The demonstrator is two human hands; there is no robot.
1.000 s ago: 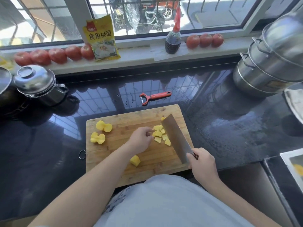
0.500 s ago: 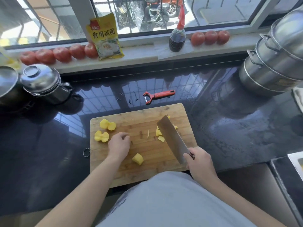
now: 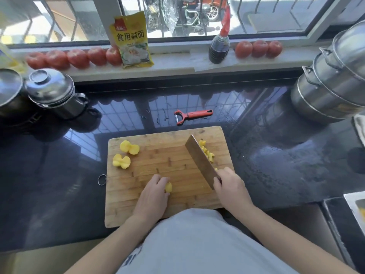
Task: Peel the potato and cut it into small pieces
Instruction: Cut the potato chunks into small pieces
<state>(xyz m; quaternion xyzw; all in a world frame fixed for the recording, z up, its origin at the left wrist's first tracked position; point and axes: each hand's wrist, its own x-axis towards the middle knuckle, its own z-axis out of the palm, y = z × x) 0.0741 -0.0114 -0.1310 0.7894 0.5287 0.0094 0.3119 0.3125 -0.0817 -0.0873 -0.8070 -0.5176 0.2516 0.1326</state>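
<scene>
A: Step rn?

B: Cutting. Peeling looks done, all potato is bare yellow. Left hand [image 3: 153, 194] has fingers curled over a potato chunk [image 3: 168, 187] at its fingertips, on the cutting board [image 3: 126, 204]. Right hand [image 3: 230, 187] is wrapped round the cleaver [image 3: 199, 158] handle, blade slanting away from the knuckles, edge on or near the board; can't tell which.

A: Next?

B: Prob. steady that chunk, bring the blade over, chop it small. Then the two bigger pieces [image 3: 129, 147] [image 3: 121, 161] beyond the left fingers.

A: Anything unclear?

B: Cut bits [image 3: 207, 150] sit past the blade, partly hidden by it. Handle buried in the right fist. Peeler [image 3: 192, 115] lies farther off on the counter.
</scene>
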